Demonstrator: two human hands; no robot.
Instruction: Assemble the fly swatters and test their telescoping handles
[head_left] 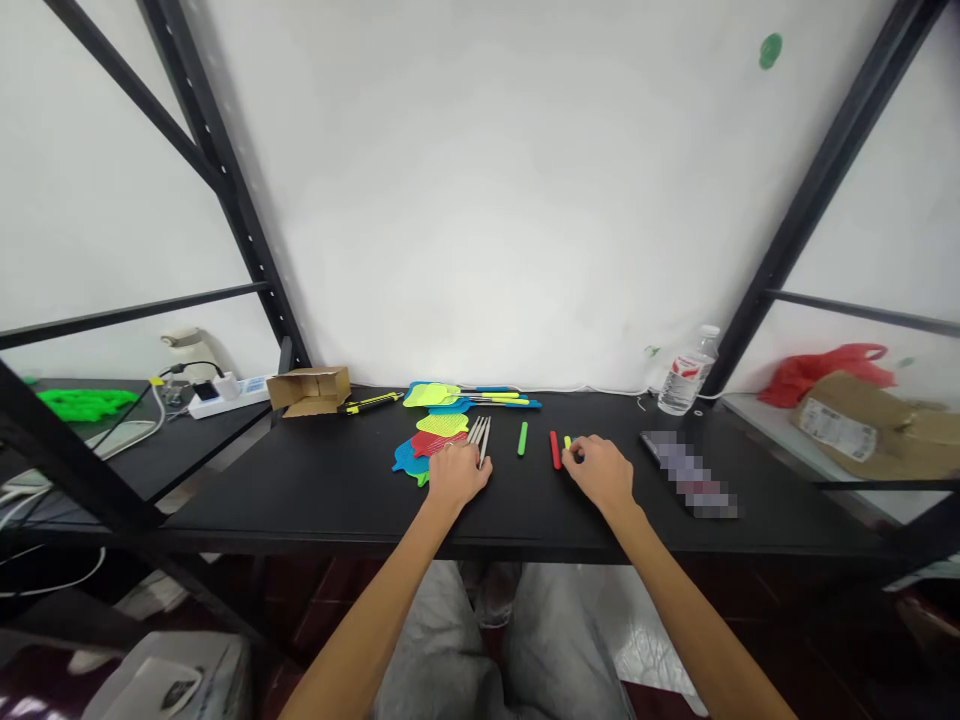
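Observation:
My left hand (453, 474) is closed around the lower ends of several thin silver metal rods (478, 430), which fan out past its fingers on the black table. Beside and partly under it lie loose fly swatter heads: a yellow head (441, 425), a red head (429, 443), a blue head (409, 459) and a green one mostly covered. Fingers bent, my right hand (602, 470) pinches at a short yellow handle (568, 442); a bit of blue shows there too. To its left lie a red handle (555, 450) and a green handle (523, 439).
Several whole fly swatters (450, 396) lie along the wall, with a black-yellow utility knife (371, 403) and an open cardboard box (309, 390) to their left. On the right are a water bottle (687, 372) and a blurred phone-like item (686, 474). Black posts flank the table.

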